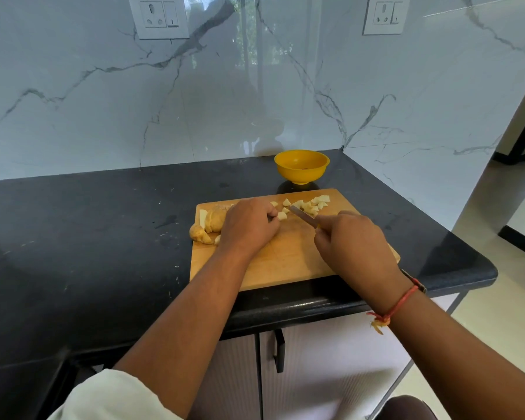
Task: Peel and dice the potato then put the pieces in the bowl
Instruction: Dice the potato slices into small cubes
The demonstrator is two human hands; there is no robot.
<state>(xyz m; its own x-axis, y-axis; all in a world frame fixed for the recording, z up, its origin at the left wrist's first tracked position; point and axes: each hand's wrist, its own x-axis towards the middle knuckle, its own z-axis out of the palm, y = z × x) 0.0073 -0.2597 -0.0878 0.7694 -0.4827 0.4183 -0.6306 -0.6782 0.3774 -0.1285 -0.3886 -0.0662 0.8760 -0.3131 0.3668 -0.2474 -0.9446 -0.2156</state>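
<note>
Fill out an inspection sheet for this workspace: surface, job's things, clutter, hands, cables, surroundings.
Surface: black countertop, smudged; wooden cutting board lies near its front edge.
Job's things: diced potato pieces on the board's far right; yellow bowl behind the board, no potato seen inside; knife blade over the board.
Clutter: brown-skinned potato scraps at the board's left end.
Hands: left hand curled on the board, its fingers hiding what it holds; right hand grips the knife.
Cables: nothing seen.
Surroundings: marble wall with two socket plates; cabinet below.
</note>
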